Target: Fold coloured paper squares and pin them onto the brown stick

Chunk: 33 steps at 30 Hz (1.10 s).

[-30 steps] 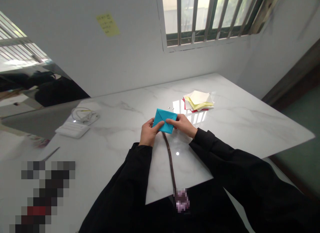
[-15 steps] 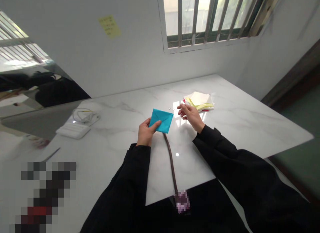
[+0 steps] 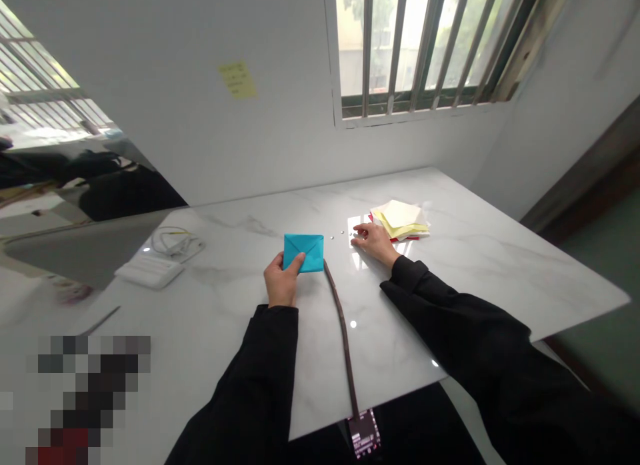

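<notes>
A small blue folded paper envelope (image 3: 311, 253) is held above the marble-patterned table (image 3: 240, 252) by my left hand (image 3: 281, 280), its thumb lying on the front flap. To the right, my right hand (image 3: 376, 244) reaches down to the tabletop with thumb and forefinger apart and nothing seen between them. A few tiny shiny beads (image 3: 343, 232) lie just left of its fingertips. Right behind that hand is a stack of white, yellow and red folded papers (image 3: 401, 218).
A dark stick-like strip (image 3: 343, 325) runs from beside the envelope to a small lit screen (image 3: 364, 433) at the front edge. A white box (image 3: 150, 270) and a coiled cable (image 3: 175, 242) sit at the left. Behind are the wall and a barred window.
My left hand has moved left and a little lower with the envelope, which is now more level. My right hand has come down to the tabletop near the beads. The view has tilted up slightly.
</notes>
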Motion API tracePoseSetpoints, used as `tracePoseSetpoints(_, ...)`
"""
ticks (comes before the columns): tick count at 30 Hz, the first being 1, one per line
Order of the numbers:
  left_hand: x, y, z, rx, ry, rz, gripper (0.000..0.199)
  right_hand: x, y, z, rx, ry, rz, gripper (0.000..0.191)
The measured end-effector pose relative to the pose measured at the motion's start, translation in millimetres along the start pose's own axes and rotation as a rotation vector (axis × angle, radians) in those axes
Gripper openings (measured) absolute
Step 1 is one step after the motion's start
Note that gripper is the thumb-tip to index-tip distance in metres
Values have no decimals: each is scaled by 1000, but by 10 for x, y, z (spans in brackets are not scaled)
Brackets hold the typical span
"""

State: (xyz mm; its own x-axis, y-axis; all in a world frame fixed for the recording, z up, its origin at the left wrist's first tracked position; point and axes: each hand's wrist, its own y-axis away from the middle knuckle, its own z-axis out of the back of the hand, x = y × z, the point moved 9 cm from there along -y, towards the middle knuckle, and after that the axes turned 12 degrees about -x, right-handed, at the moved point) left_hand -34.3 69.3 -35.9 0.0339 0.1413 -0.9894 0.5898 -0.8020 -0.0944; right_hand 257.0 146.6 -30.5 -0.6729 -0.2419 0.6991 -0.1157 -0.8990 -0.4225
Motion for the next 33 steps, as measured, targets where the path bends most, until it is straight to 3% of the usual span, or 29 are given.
tracePoseSetpoints(5,39,-20,35,-7,-26,-62,49,-22,-55,-118,6,36,10,31)
tracePoseSetpoints(14,59,17,75,-32,43,-18,48,106,-82,-246,-14,81,72,31)
tracePoseSetpoints(24,70,30,39,-20,46,-17,48,116,-183,-372,26,40,108,13)
tracePoseSetpoints(29,54,42,4,6,33,-39,47,269,-164,-241,-55,24,204,9)
tracePoseSetpoints(33,58,36,-3,10,37,-42,47,370,-155,-26,-96,-158,204,9)
